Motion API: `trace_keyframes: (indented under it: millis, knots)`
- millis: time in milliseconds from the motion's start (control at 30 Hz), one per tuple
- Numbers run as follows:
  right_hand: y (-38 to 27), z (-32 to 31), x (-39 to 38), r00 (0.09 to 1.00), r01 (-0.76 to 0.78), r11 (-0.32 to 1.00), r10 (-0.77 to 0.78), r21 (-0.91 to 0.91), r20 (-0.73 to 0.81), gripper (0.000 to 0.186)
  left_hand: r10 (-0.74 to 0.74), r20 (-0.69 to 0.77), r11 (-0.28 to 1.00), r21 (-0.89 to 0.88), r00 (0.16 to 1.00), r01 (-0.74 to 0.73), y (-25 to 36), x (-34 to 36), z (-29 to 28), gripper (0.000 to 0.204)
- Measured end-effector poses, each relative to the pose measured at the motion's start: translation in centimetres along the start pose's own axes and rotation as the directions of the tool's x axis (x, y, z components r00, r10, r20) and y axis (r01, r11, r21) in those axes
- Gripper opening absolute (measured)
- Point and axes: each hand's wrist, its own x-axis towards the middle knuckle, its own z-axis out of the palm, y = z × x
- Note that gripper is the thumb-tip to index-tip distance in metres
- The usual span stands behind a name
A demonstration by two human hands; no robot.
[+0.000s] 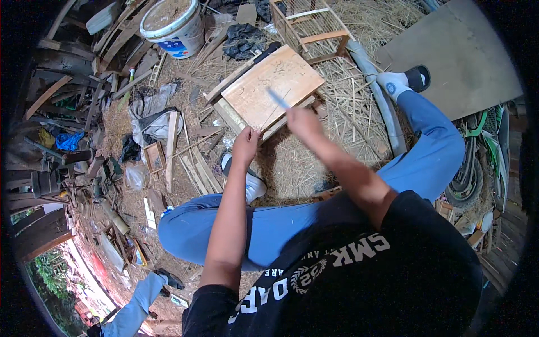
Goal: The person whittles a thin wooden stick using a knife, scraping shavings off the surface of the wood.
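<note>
In front of me a pale wooden board (300, 70) lies on a low wooden stand, with thin curled shavings on its top. My left hand (246, 145) is at the board's near corner, fingers pinched on one end of a thin stick (270, 117) that slants up across the wood. A knife (276, 98) with a bluish blade, smeared by motion, points up and left over the board close to the stick. Its handle is inside my closed right hand (305, 123), which is at the board's near right edge. Whether blade and stick touch, I cannot tell.
Straw and wood scraps cover the floor. A white bucket (188, 33) stands at the far left, a slatted wooden frame (323, 36) beyond the board. A grey pole (382, 101) and large flat sheet (455, 56) lie to the right. My bent legs flank the stand.
</note>
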Motion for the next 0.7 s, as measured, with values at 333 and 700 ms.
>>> trace_keyframes:
  millis: [333, 700]
  knots:
    - [0.3, -1.5, 0.1, 1.000, -0.012, 0.990, 0.012, 0.140, 0.004, 0.041, 0.035, -0.012, 0.997, -0.069, 0.999, -0.035, -1.3, 0.5, 0.6, 0.036]
    - [0.2, -1.4, 0.5, 1.000, -0.014, 0.998, 0.015, 0.056, -0.009, 0.042, 0.017, 0.016, 0.999, -0.030, 1.000, -0.016, -0.4, 0.7, 0.3, 0.032]
